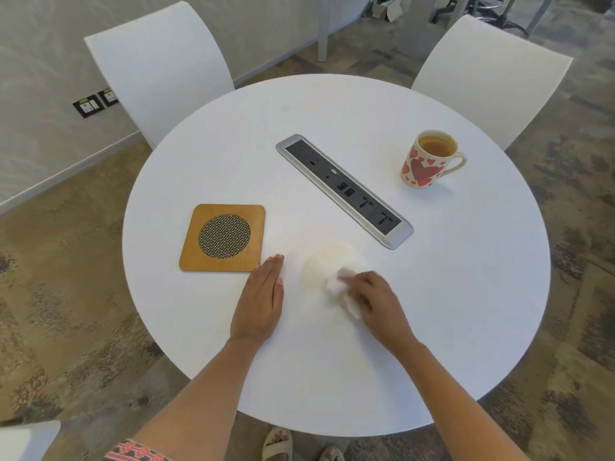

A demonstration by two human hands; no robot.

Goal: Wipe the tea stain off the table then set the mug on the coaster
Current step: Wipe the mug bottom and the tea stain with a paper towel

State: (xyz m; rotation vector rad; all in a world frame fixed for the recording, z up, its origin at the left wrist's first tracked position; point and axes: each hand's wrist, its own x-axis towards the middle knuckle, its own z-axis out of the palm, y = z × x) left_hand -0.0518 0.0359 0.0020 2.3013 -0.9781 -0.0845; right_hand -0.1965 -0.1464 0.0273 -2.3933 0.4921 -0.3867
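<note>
A faint yellowish tea stain [327, 259] marks the round white table [432, 294] near its front middle. My right hand [372, 302] is closed on a crumpled white tissue [337, 286] that presses on the stain's near edge. Flat on the table lies my left hand [261, 299], fingers together, just right of the square wooden coaster [223, 238] with a woven round centre. The cream mug [429, 159] with red hearts stands at the far right, holding tea, its handle to the right.
A grey power and socket strip [344, 191] runs diagonally across the table's middle, between coaster and mug. Two white chairs [159, 71] [492, 78] stand at the far side. Patterned carpet surrounds the table.
</note>
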